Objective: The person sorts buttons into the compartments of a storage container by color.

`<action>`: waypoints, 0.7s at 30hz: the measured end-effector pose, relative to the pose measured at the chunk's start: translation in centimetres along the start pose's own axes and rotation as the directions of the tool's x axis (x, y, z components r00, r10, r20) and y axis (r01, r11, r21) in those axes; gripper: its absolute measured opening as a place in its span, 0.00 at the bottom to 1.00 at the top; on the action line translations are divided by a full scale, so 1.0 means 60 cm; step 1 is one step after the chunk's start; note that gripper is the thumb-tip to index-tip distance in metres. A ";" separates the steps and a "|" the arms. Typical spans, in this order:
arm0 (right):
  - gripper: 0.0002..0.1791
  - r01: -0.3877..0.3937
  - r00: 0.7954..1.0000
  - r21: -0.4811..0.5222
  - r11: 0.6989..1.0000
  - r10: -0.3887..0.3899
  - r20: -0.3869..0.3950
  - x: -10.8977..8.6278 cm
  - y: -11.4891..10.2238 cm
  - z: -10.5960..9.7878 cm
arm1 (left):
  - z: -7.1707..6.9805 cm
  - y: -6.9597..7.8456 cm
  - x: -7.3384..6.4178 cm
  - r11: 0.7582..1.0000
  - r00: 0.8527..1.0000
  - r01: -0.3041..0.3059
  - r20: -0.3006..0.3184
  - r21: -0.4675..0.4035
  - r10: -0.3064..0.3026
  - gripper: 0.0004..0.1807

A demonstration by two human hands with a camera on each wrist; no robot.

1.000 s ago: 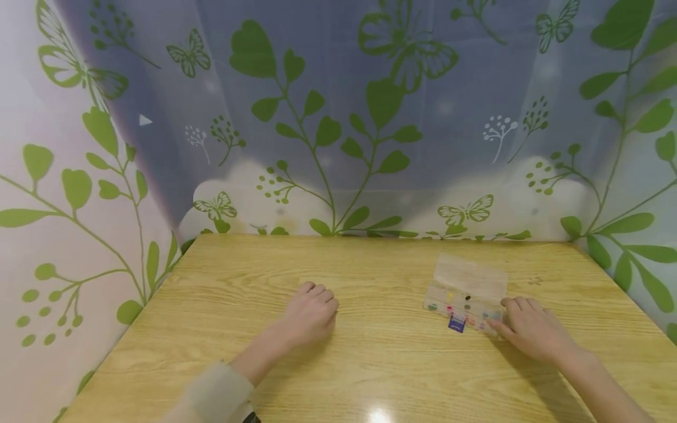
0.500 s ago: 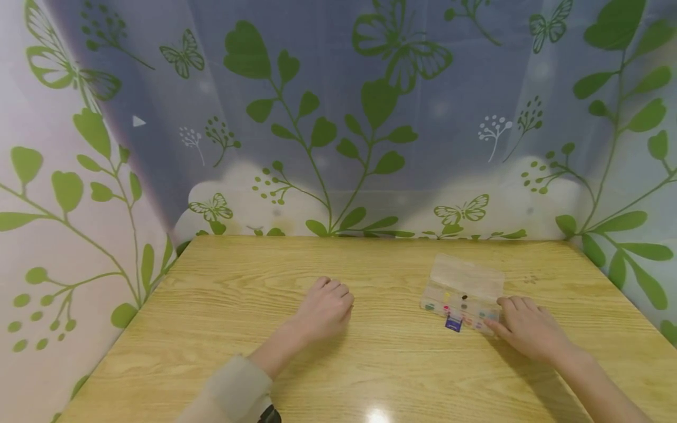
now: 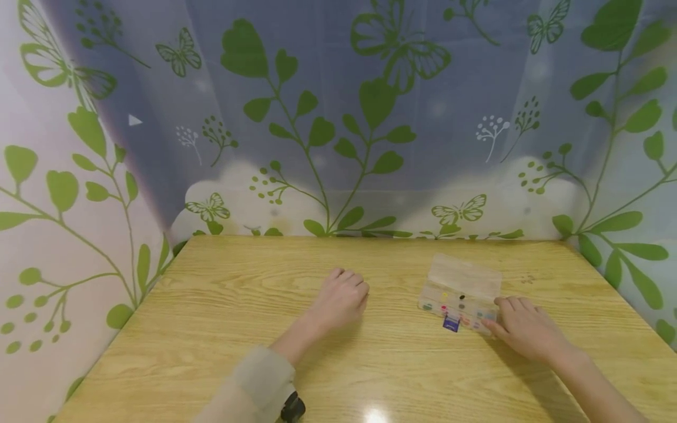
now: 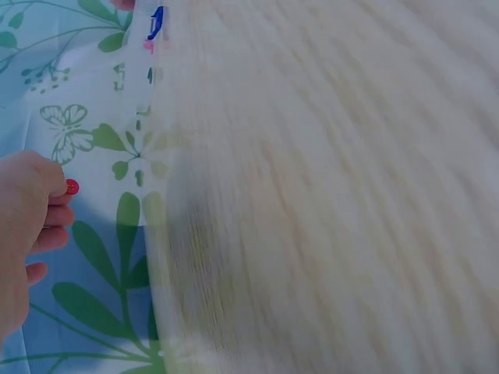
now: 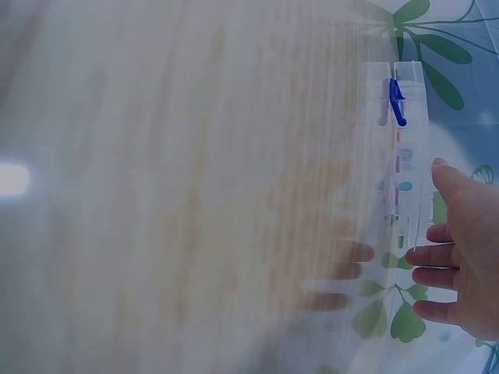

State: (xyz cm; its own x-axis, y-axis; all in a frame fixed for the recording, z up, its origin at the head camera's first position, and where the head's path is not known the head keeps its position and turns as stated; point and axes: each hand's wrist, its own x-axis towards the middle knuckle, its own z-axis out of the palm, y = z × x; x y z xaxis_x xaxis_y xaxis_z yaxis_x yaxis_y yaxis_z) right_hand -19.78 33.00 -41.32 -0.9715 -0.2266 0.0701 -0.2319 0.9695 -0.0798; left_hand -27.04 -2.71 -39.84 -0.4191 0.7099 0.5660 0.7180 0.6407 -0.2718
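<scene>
My left hand is over the middle of the table, fingers curled. In the left wrist view, a small round red button sticks out between thumb and finger, pinched there; the head view hides it. To the right lies a clear plastic compartment box, its lid folded back. Small coloured pieces sit in its compartments, and a blue clasp hangs at its front. My right hand rests at the box's right end, fingers extended. In the right wrist view, its fingertips are right at that end.
Behind the box's right side, several small pale pieces lie on the wooden table. A curtain with green leaves and butterflies hangs along the back and sides. A dark wrist device shows below the left sleeve.
My left hand has moved to the right and slightly away from me, nearer the box. The right hand stays at the box's end. The head view has shifted slightly.
</scene>
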 end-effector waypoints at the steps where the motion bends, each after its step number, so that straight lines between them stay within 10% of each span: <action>1: 0.36 -0.001 1.000 0.004 1.000 0.001 0.002 0.000 0.000 0.000 | 0.002 0.002 0.004 1.000 1.000 0.002 0.005 -0.003 -0.002 0.07; 21: 0.35 0.000 1.000 0.012 1.000 0.000 -0.019 -0.001 0.000 0.002 | 0.043 0.025 0.058 0.997 1.000 -0.013 0.029 0.073 0.011 0.04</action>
State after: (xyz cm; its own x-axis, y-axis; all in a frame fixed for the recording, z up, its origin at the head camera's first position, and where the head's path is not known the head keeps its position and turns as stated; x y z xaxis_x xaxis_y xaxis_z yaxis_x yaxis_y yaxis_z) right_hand -19.72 33.02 -41.43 -0.9703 -0.2248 0.0891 -0.2327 0.9682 -0.0914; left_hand -28.82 1.48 -40.29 -0.4273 0.7251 0.5400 0.6811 0.6510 -0.3352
